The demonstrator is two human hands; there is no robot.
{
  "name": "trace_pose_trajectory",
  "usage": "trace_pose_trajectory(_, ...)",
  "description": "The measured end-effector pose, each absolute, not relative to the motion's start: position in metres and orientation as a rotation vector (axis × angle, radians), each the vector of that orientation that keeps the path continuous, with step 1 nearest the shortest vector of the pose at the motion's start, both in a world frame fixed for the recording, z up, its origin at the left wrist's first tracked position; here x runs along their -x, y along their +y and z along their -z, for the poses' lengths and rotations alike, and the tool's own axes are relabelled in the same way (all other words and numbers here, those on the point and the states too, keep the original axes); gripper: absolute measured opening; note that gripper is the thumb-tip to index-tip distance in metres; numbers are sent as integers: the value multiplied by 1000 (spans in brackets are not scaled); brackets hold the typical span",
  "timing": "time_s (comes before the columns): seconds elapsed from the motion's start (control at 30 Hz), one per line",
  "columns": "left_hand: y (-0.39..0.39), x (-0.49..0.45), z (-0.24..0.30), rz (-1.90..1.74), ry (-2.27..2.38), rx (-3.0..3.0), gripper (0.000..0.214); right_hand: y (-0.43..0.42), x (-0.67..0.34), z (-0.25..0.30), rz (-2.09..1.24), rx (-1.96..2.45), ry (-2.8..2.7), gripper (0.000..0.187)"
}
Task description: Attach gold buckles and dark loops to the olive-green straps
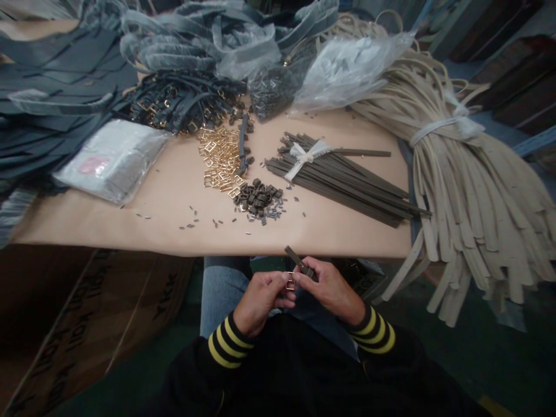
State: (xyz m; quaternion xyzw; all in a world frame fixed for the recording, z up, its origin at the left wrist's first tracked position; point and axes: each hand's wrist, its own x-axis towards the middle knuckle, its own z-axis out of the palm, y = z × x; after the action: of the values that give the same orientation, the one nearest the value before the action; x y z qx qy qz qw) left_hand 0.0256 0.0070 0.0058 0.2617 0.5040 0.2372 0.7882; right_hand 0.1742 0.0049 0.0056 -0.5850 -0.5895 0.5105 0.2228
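Over my lap, just in front of the table edge, my left hand [266, 294] pinches a small gold buckle [291, 282] between thumb and fingers. Close beside it, my right hand [328, 286] is closed around a short dark brown strap [299, 262], whose free end points up and left. The fingertips of my right hand come up to the buckle's right side; I cannot tell whether the strap passes through it. On the table ahead lie a pile of gold buckles [219, 153], a heap of dark strap loops [259, 197] and scattered small metal staples [271, 215].
A tied bundle of dark brown straps [343, 179] lies right of centre. Long beige straps [469, 191] hang over the right edge. Dark straps with buckles [178, 101], a plastic-wrapped packet [113, 159] and a clear bag [343, 69] lie farther back. A cardboard box [130, 313] stands lower left.
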Motion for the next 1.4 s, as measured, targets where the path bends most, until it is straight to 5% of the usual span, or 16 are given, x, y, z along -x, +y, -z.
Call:
trace_pose_trajectory(0.67,1,-23,-1,-525,1133,-388,29,7,-176,-3,-1637,1575,-1780,19)
trace_pose_trajectory(1.07,7,-15,1,-417,1085,-797,26,7,-171,-3,-1731,1506,-1804,18)
trace_pose_trajectory(1.4,9,-10,1,-536,1025,-400,25,-13,-182,6,-1748,1548,-1491,18)
